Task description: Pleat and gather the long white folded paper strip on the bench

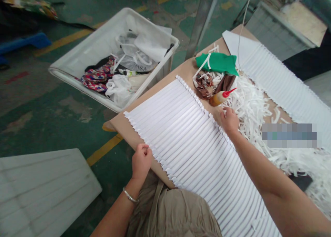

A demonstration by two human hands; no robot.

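Note:
A long row of overlapping white paper pieces (178, 119), with small jagged tabs down both sides, lies fanned across the brown-topped table. At its left edge, my left hand (141, 160) is closed in a pinch; whatever its fingertips hold, if anything, is hidden. My right hand (229, 120) is at the row's right edge, fingers curled together, and I cannot make out anything in them. Just beyond it a squeeze bottle (217, 99) of yellowish liquid with a red nozzle lies tilted. A heap of thin white paper strips (252, 104) spreads beside my right hand and forearm.
A green packet (218, 62) and crumpled brown wrapping (204, 85) lie at the table's far side. Another fanned white row (279, 73) runs along the right. A white plastic bin (69, 66) holding bags and cloth stands left of the table, near a metal post (203, 19).

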